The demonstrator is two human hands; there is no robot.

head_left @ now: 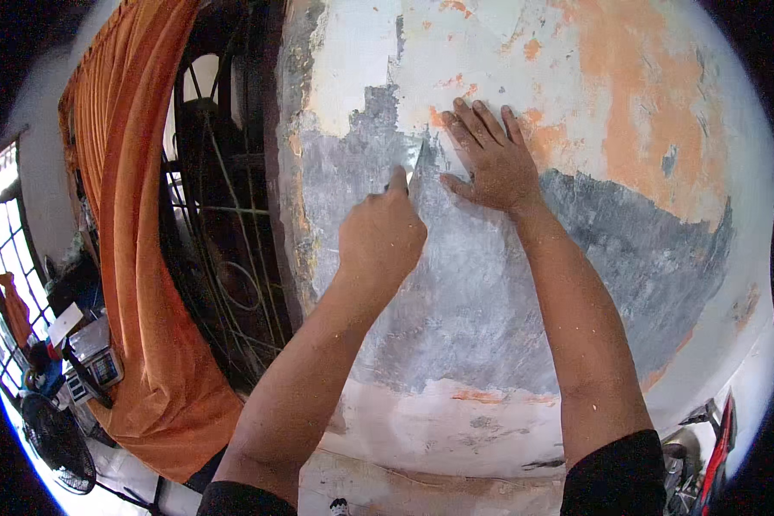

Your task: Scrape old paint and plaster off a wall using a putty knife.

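In front of me is a wall (456, 284) with patchy paint: a broad bare grey area, with white and orange paint flaking around it. My left hand (383, 228) is closed around a scraper (416, 163), its index finger stretched along the tool. Only the scraper's thin, shiny blade shows, pointing up against the grey surface near the edge of the white paint; the handle is hidden in my fist. To the right of the blade, my right hand (494, 168) lies palm against the wall, fingers spread and holding nothing.
An orange curtain (138, 258) hangs at the left, beside a dark opening with a metal grille (232, 215). A black fan (56, 439) stands at the lower left, near a cluttered table with a scale-like device (99, 370). A red and metallic object (721, 456) is at the lower right.
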